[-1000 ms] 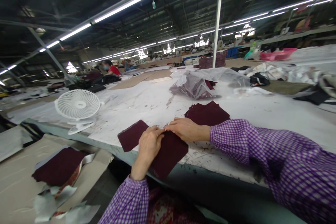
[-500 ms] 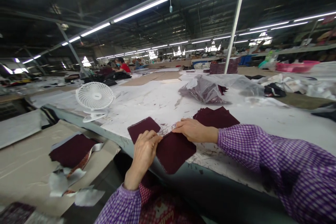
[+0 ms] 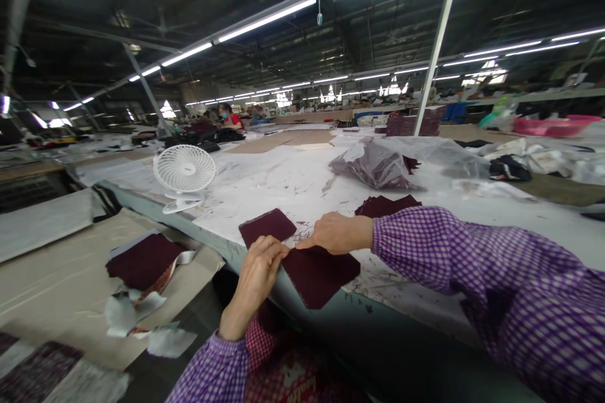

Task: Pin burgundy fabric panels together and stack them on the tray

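Observation:
A dark maroon fabric piece (image 3: 321, 277) lies at the table's front edge, its near corner hanging over. My left hand (image 3: 259, 267) pinches its upper left corner between thumb and fingers. With the index finger stretched along the top edge, my right hand (image 3: 333, 233) presses on the same piece close to the left fingertips; its other fingers are curled. Just beyond my left hand lies another maroon fabric piece (image 3: 267, 227). Past my right forearm, a stack of maroon pieces (image 3: 385, 204) is partly hidden by the sleeve.
A white fan (image 3: 184, 169) stands at the table's left edge. Behind the stack is a clear plastic bag (image 3: 373, 164) with maroon pieces inside. On the left, a beige-covered surface (image 3: 57, 271) bears maroon cloth (image 3: 144, 259) and scraps. A pole (image 3: 439, 44) rises farther back.
My right hand has slid left along the fabric's top edge toward my left hand, its index finger now extended. The sleeve covers more of the stack. The view has shifted slightly left.

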Demonstrator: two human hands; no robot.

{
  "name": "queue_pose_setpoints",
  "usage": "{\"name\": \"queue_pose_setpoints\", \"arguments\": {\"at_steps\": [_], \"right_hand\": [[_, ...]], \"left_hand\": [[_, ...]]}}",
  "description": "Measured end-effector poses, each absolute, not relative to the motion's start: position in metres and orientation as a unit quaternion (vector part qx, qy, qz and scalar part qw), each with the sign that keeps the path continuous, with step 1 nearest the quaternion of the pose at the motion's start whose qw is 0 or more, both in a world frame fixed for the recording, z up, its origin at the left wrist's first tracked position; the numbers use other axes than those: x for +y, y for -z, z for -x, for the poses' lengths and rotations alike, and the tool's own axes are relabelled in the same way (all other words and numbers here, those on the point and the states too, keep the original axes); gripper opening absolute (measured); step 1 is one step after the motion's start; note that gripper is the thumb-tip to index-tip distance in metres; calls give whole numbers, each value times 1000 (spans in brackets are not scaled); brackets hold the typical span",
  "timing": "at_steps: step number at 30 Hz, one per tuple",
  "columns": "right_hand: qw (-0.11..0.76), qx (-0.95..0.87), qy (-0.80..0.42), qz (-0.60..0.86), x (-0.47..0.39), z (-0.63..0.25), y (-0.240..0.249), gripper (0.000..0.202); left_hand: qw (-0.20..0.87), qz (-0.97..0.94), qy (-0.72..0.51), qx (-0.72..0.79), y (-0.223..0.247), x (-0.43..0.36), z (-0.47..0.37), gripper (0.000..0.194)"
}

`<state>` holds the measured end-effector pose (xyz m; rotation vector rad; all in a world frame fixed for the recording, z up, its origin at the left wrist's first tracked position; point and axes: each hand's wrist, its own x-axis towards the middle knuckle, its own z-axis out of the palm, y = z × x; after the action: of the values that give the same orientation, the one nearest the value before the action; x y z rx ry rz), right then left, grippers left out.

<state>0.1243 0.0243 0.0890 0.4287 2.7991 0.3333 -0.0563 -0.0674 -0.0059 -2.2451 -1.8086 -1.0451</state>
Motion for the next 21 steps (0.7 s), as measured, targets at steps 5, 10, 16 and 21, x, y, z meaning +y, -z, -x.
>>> {"name": "queue_pose_setpoints", "arguments": {"at_steps": [5,10,16,21], "right_hand": [[166,970,-115,-135,22,-118,-95,61],[205,962,-137,-115,21,-114,-102,62],[219,958,-156,-96,18,-107,-105,61],[159,970,-172,-62,20,-112,-89,60]], "left_hand": [[-4,713,388,-584,9,-74,64,18],[-25,698,401,-593,11,-76,66,15],[-47,697,410,-586,8,-79,65,16],[-99,603,485,-626,9,-77,73,14]]}}
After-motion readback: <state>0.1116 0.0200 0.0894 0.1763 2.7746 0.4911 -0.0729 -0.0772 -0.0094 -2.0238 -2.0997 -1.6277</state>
